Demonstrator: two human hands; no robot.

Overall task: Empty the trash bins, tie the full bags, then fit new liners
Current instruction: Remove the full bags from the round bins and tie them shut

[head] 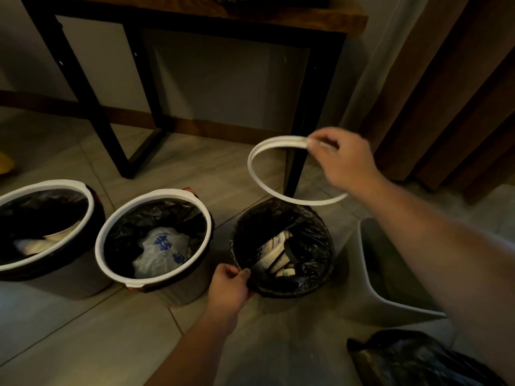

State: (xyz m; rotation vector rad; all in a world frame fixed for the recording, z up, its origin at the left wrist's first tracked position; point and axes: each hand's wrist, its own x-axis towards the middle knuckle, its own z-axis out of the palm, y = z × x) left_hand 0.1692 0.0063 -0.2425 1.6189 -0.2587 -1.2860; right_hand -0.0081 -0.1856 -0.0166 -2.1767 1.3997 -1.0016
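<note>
Three round bins with black liners stand in a row on the tiled floor. The left bin (69,263) and the middle bin (178,285) each wear a white rim ring and hold crumpled trash. The right bin (320,277) has no ring, and its black liner (312,232) is folded over the edge, with paper packaging inside. My right hand (342,160) holds the white ring (252,168) lifted above that bin, gripping its far edge. My left hand (228,288) pinches the liner at the bin's near left rim.
A white rectangular bin (373,277) without a liner stands to the right, partly behind my forearm. A black trash bag (412,360) lies at the bottom right. A black-legged wooden table (320,23) stands behind the bins, with brown curtains (451,93) to its right.
</note>
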